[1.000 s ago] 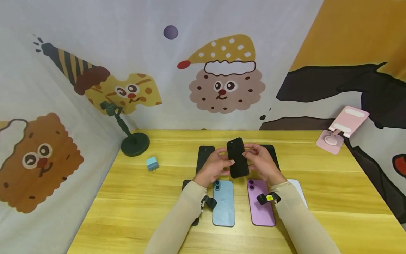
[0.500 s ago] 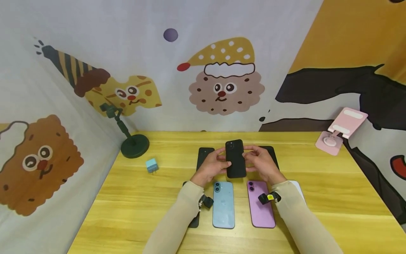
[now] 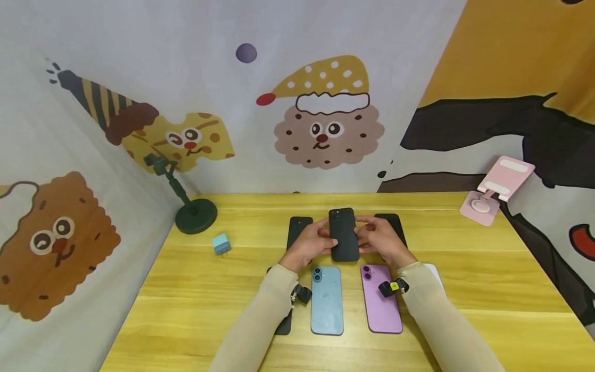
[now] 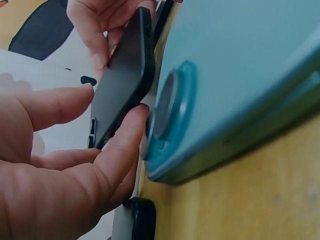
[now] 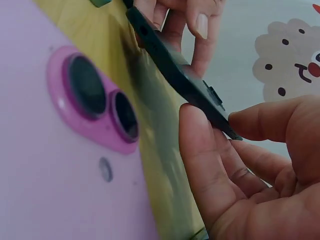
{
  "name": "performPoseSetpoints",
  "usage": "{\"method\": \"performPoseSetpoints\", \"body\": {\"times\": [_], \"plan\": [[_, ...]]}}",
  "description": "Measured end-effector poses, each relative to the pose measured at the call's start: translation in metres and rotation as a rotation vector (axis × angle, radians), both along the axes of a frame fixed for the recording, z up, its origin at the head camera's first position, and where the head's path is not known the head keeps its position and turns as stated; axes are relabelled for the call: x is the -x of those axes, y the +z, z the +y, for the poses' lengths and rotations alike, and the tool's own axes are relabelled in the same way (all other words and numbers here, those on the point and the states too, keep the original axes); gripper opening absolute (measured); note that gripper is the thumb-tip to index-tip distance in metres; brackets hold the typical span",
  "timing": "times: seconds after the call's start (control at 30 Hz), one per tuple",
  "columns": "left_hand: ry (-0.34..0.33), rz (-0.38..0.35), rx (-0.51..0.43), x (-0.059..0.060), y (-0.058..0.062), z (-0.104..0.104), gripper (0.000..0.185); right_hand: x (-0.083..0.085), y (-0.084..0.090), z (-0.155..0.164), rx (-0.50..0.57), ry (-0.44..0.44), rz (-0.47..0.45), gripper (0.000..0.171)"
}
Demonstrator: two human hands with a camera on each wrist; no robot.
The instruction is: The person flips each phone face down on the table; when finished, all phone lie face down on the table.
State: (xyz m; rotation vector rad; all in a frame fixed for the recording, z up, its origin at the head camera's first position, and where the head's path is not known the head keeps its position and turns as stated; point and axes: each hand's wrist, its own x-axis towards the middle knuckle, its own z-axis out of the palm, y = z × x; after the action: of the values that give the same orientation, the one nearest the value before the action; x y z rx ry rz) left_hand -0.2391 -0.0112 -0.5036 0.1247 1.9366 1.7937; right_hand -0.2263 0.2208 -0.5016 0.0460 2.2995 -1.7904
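Black phone [image 3: 344, 235] straightened upright between both hands' fingers [image 3: 325, 241]

- The right hand [image 5: 260, 175] pinches the near edge of a thin black phone case [image 5: 182, 75] between thumb and fingers.
- The left hand [image 5: 182, 25] grips the case's far end.
- A pink phone [image 5: 50, 165] lies back-up on the yellow wooden table [image 5: 160, 165], its two camera lenses [image 5: 100, 100] showing.
- A cartoon cookie backdrop [image 5: 285, 55] stands behind.

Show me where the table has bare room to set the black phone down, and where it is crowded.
Bare wood lies right of the purple phone toward the pink stand, along the near table edge, and between the small blue charger and the hands. It is crowded mid-table, where both hands hold the black phone above the blue phone and dark phones.
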Motion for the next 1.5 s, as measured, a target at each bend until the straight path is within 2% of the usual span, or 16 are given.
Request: {"method": "performPoseSetpoints", "body": {"times": [0.2, 0.47, 0.73, 0.97, 1.13, 1.27, 1.4, 1.5], "plan": [[-0.005, 0.042, 0.045, -0.001, -0.002, 0.001, 0.075, 0.003, -0.007, -0.003, -0.057, -0.006, 0.004, 0.058], [-0.009, 0.077, 0.121, -0.005, 0.002, 0.003, 0.075, 0.006, -0.014, -0.004, -0.152, 0.005, 0.017, 0.061], [-0.02, 0.079, 0.125, -0.009, 0.006, 0.004, 0.071, 0.005, -0.011, -0.004, -0.153, 0.002, 0.006, 0.062], [-0.005, 0.115, 0.246, -0.013, 0.01, 0.001, 0.074, 0.003, -0.008, -0.005, -0.147, -0.003, -0.007, 0.064], [-0.001, 0.132, 0.281, -0.014, 0.014, 0.001, 0.073, 0.001, -0.006, -0.003, -0.132, -0.002, -0.004, 0.063], [0.0, 0.147, 0.319, -0.014, 0.016, 0.004, 0.07, 0.0, -0.003, 0.001, -0.163, 0.009, 0.009, 0.06], [0.009, 0.171, 0.32, -0.012, 0.018, 0.008, 0.066, -0.001, 0.003, 0.007, -0.215, 0.011, 0.055, 0.055], [0.014, 0.183, 0.284, -0.011, 0.02, 0.013, 0.064, 0.0, 0.007, 0.012, -0.225, 0.014, 0.086, 0.053]]}}
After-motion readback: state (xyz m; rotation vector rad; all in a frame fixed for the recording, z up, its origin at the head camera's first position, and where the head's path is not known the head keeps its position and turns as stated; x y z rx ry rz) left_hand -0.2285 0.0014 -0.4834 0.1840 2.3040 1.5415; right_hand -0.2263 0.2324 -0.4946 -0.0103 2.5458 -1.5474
